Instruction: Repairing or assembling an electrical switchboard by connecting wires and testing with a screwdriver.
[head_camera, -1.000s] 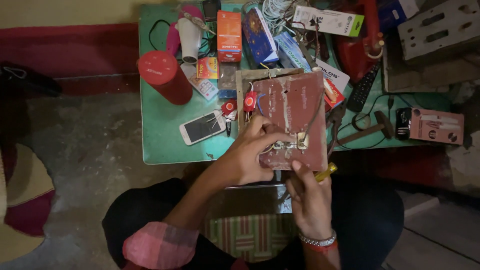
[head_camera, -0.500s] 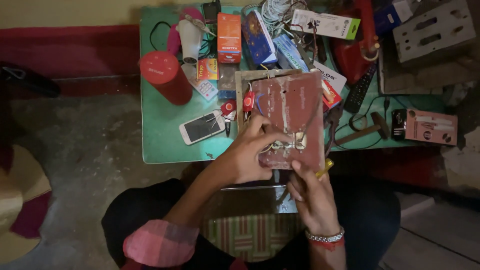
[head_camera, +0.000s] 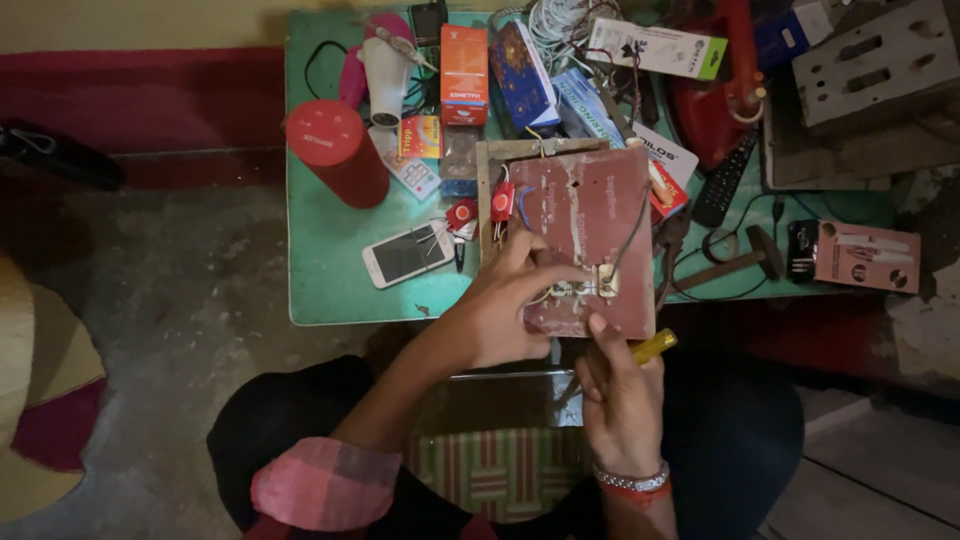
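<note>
A reddish-brown wooden board with wires and small white fittings lies tilted at the near edge of a green table. My left hand rests on the board's lower left, fingers pinching at the white fittings. My right hand is just below the board, wrapped around a yellow-handled screwdriver whose tip points up at the fittings. A small red part with blue and red wires sits at the board's upper left.
On the table: a red cylinder, white phone, white hair dryer, orange box, black remote, hammer, pink box, red iron. Grey floor to the left.
The view has shifted slightly. My right hand has edged a little up toward the fittings; the left hand stays on the board.
</note>
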